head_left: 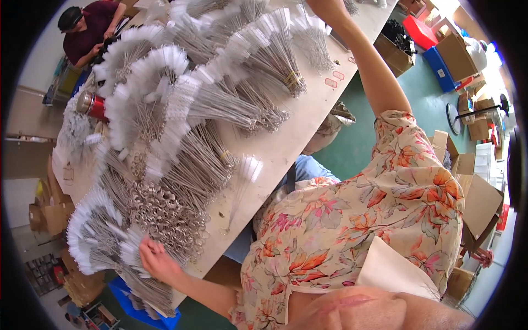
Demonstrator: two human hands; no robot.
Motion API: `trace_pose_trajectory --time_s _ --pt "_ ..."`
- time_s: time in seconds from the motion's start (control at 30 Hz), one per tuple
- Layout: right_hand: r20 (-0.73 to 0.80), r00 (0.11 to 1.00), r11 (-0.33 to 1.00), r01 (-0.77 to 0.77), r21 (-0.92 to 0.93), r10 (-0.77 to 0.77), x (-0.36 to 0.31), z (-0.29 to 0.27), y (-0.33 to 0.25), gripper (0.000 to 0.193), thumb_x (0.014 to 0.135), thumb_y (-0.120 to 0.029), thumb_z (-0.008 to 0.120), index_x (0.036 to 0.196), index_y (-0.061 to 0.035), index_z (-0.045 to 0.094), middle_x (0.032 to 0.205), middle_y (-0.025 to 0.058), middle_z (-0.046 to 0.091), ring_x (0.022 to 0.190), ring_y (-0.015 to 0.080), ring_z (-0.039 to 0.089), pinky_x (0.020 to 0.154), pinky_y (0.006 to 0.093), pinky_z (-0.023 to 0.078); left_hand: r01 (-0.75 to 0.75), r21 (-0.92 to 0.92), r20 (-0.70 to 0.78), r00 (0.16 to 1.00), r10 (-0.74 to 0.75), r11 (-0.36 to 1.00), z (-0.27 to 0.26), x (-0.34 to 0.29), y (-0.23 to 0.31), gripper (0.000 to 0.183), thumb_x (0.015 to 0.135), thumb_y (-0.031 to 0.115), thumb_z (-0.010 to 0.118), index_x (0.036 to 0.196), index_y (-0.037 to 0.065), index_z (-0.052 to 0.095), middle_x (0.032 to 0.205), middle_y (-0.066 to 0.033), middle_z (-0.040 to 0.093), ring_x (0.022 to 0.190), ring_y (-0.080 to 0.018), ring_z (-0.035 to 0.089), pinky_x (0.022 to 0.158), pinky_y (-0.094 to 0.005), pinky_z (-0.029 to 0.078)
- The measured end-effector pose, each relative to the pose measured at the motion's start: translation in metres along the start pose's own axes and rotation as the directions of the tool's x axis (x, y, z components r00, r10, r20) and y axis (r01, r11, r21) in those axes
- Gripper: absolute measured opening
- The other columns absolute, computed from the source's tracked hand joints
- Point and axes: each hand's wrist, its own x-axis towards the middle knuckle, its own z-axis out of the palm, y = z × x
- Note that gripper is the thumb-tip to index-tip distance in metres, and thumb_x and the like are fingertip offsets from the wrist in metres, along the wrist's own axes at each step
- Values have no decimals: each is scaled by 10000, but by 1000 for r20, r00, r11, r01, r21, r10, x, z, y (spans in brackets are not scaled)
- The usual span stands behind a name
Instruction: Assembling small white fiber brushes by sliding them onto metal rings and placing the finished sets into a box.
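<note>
Many thin brushes [220, 107] with white bristle heads and twisted wire stems lie in bundles across the table. My left hand [157, 259] is at the table's near-left end, beside a fan of white-bristled brushes [91, 220]. Its fingers are curled together against the bristles, and what they hold is hidden. Just beyond it sits a heap of the brushes' wire loop ends [165, 212]. My right hand [328, 7] reaches to the far edge of the view, near another brush bundle [312, 41]; its fingers are cut off. A few loose brushes [245, 181] lie apart near the table's edge.
A red can [92, 105] stands among the bundles. Across the table, another person [88, 30] in a dark cap works with their hands. Below the table's left end is a blue bin [144, 313]. Cardboard boxes [478, 206] and a blue crate [440, 69] line the right.
</note>
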Motion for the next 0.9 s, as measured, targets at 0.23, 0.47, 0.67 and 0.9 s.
trace_pose_trajectory --time_s 0.23,0.47,0.67,0.9 --pt "469 787 45 -494 868 -401 -113 47 -170 230 914 -232 476 977 -32 571 879 53 588 828 154 578 746 317 504 -188 77 403 904 142 979 142 -47 3 271 884 36 500 1145 -27 540 674 13 465 491 -33 376 427 -181 312" --pt "312 812 -40 -379 924 -493 -194 33 -246 293 888 -242 556 1104 -45 554 1055 97 549 1013 144 516 897 312 403 -658 107 305 735 605 746 157 -29 -38 130 820 -37 564 942 -11 526 897 -102 500 813 -208 590 662 -301 481" --pt "835 365 -220 -929 297 -412 -217 57 -216 285 934 -252 476 1018 -3 587 923 84 629 922 146 584 818 277 487 -772 142 383 620 684 620 153 -62 -45 210 776 -97 595 963 -21 537 1071 -140 443 884 -215 581 710 -270 568" --pt "792 209 11 -965 262 -573 -194 49 -198 198 924 -189 484 957 -21 584 733 -8 556 563 75 417 529 232 377 -874 383 528 473 705 299 119 -54 -34 645 709 201 748 1240 -11 450 1222 -162 432 1090 -280 467 908 -388 395"
